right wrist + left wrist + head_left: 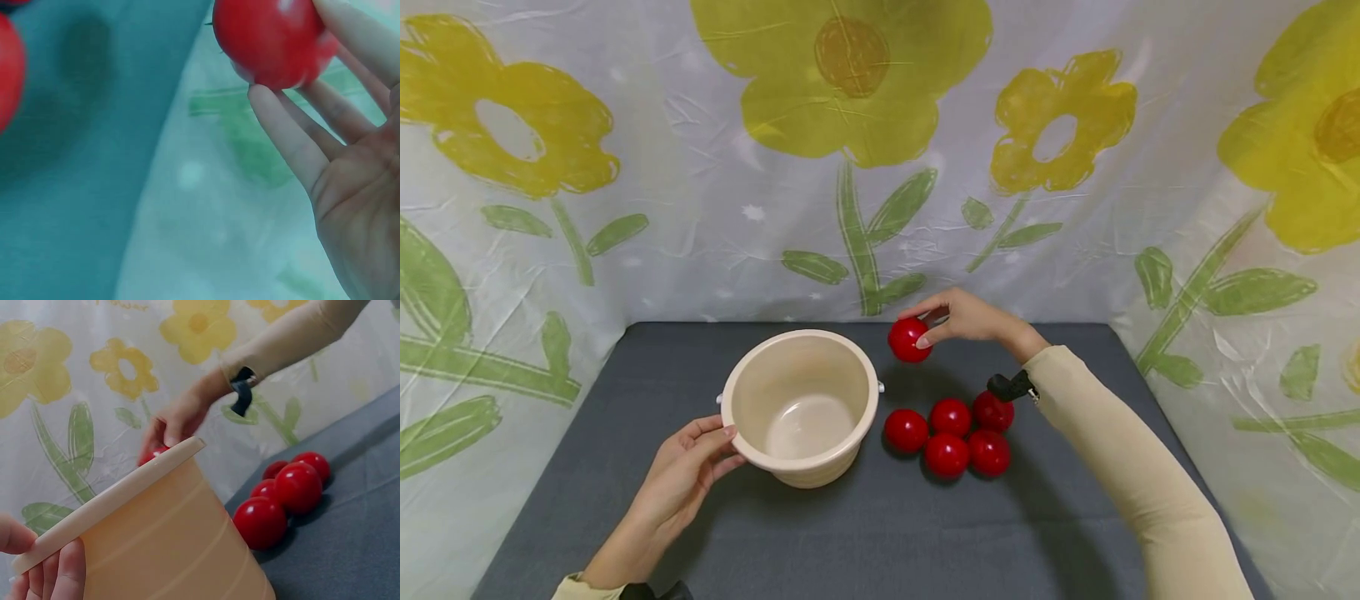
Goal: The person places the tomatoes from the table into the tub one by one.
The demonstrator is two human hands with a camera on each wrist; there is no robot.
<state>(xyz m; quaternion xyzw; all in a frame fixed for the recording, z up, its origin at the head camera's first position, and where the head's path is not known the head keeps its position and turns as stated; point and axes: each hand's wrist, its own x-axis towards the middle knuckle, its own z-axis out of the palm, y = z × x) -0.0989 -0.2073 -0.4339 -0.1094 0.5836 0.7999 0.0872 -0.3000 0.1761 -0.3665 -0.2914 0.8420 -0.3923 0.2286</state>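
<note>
A cream bucket [805, 472] stands upright with its mouth facing up and a bare inside. My left hand [677, 479] pinches its left rim, thumb above and fingers below, as the left wrist view also shows. Beyond the bucket's right side, my right hand [958, 317] holds a shiny red tomato [910, 340] between thumb and fingertips, raised over the table. Thin dark leaf tips stick out from this tomato [275, 40] in the right wrist view. Several more red tomatoes [947, 455] lie grouped right of the bucket, below the right forearm.
A dark grey cloth covers the table [820, 542]. Behind and on both sides hangs a pale sheet [715, 208] printed with yellow flowers. Small white handle knobs [881, 387] jut from the bucket's sides.
</note>
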